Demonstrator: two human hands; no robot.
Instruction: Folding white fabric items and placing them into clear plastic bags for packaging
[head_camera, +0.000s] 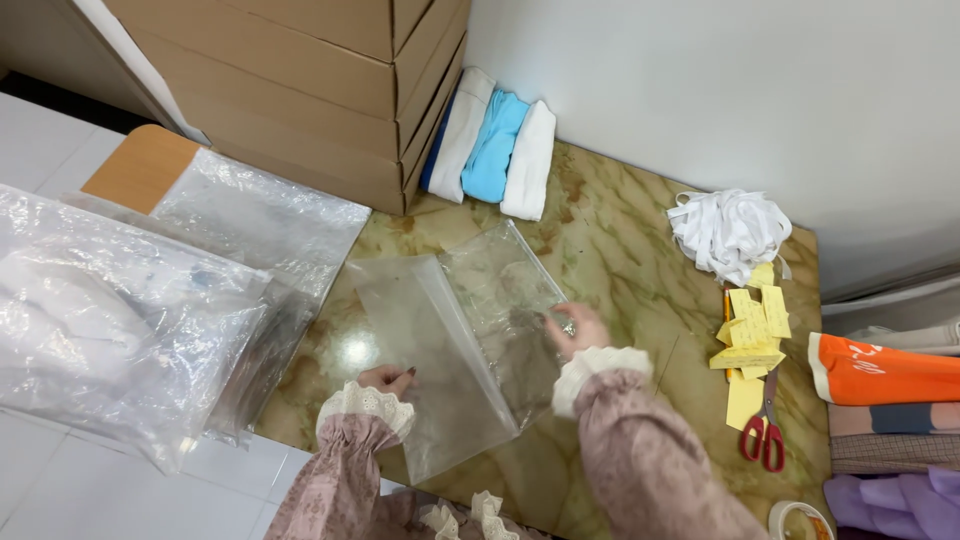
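A clear plastic bag (440, 340) lies on the marbled floor (610, 240) in front of me, with a second clear bag (505, 285) partly under it to the right. My left hand (388, 380) rests on the lower left edge of the front bag, fingers curled on the plastic. My right hand (578, 328) pinches the right edge of the bags, and a ring shows on one finger. Both wrists wear pink patterned sleeves with lace cuffs.
Stacked cardboard boxes (300, 90) stand at the back left, with rolled white and blue cloths (495, 145) beside them. Large crinkled plastic bags (120, 320) lie at left. A bundle of white elastic (728, 232), yellow paper notes (750, 335), red scissors (765, 435) and folded clothes (885, 400) lie at right.
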